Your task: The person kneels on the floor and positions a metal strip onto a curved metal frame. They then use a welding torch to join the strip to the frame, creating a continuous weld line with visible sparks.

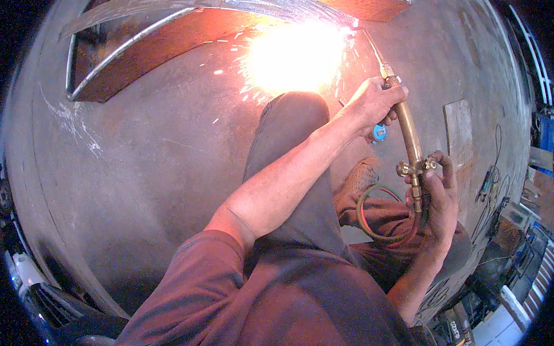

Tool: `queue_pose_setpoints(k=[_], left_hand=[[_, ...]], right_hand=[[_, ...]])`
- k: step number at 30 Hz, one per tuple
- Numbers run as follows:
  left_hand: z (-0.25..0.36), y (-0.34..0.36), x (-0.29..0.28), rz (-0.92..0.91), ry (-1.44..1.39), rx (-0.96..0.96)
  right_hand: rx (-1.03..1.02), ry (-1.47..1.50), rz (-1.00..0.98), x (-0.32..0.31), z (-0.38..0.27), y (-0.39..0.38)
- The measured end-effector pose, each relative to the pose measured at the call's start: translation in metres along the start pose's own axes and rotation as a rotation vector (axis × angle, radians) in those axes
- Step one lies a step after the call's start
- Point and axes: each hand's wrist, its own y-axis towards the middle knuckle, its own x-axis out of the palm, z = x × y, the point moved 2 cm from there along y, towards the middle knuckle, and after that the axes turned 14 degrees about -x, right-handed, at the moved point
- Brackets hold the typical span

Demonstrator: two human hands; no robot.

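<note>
A grey floor [166, 152] spreads beneath a seated or crouching figure, with a flat plank [458, 130] at right and a rusty curved frame [150, 49] at top, a curved metal strip [265, 4] lying across it. The brass torch [410, 132] stands slantwise right of centre, its slim nozzle [373, 44] reaching toward the strip's right end, beside a white glare [294, 56] with scattered sparks. The left hand [372, 105] grasps the forward barrel; whether it also holds the small blue object [380, 133] below cannot be told. The right hand [442, 191] closes about the rear, fingertips at a valve knob [431, 163]. The torch should handle as rigid and moderately heavy, smooth along the barrel, with trailing hoses [367, 225] tugging softly; barrel and valve end offer the hold, the presumably hot nozzle none.
</note>
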Motion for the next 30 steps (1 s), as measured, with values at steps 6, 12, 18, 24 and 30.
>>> queue_pose_setpoints(k=[6, 12, 18, 24, 30], left_hand=[[-0.0041, 0.0, -0.0013, -0.015, -0.047, 0.012], [-0.0026, -0.0006, -0.0022, -0.047, -0.061, 0.025], [-0.0022, -0.0006, -0.0017, -0.062, -0.058, 0.027], [-0.0011, -0.0014, -0.0013, -0.065, -0.067, 0.015], [-0.0003, -0.0017, -0.0008, -0.047, -0.065, 0.016]], right_hand=[[-0.039, -0.073, -0.01, -0.0015, -0.0014, -0.0015], [-0.042, -0.024, -0.059, 0.0002, -0.0031, -0.001], [-0.011, -0.004, -0.038, 0.0049, -0.0084, -0.0035], [-0.015, 0.049, -0.044, 0.0045, -0.0076, -0.0038], [-0.021, 0.027, -0.048, 0.0047, -0.0074, -0.0032]])
